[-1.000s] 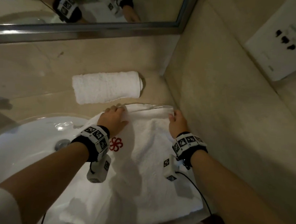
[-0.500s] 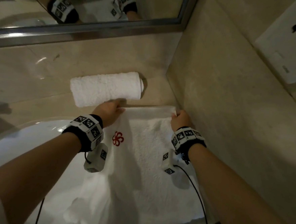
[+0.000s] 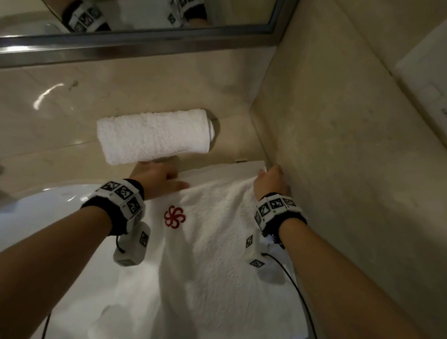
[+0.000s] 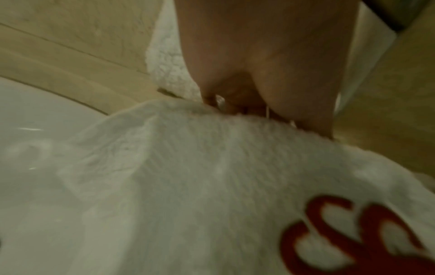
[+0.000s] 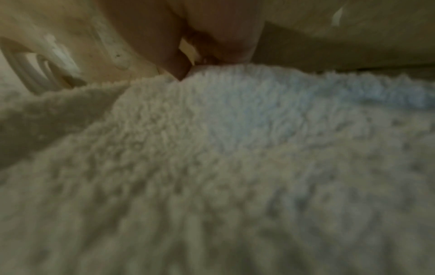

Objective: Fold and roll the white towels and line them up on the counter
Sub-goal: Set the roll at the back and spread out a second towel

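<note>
A flat white towel (image 3: 210, 261) with a red flower emblem (image 3: 174, 217) lies over the counter and the sink's right side. My left hand (image 3: 158, 175) grips its far left corner; in the left wrist view the fingers (image 4: 235, 104) curl over the towel's edge (image 4: 188, 115). My right hand (image 3: 270, 180) pinches the far right corner beside the side wall; in the right wrist view its thumb and fingers (image 5: 186, 65) close on the terry cloth (image 5: 235, 130). A rolled white towel (image 3: 154, 135) lies on the counter just beyond my left hand.
The beige stone side wall (image 3: 336, 164) stands right against the towel's right edge. A white sink basin (image 3: 27, 235) curves at the lower left. A framed mirror (image 3: 146, 42) runs along the back, and a white socket plate (image 3: 434, 86) hangs on the right wall.
Both hands have slid the towel's far edge away from me toward the rolled towel. My left hand went from resting on the cloth to gripping its corner next to the roll.
</note>
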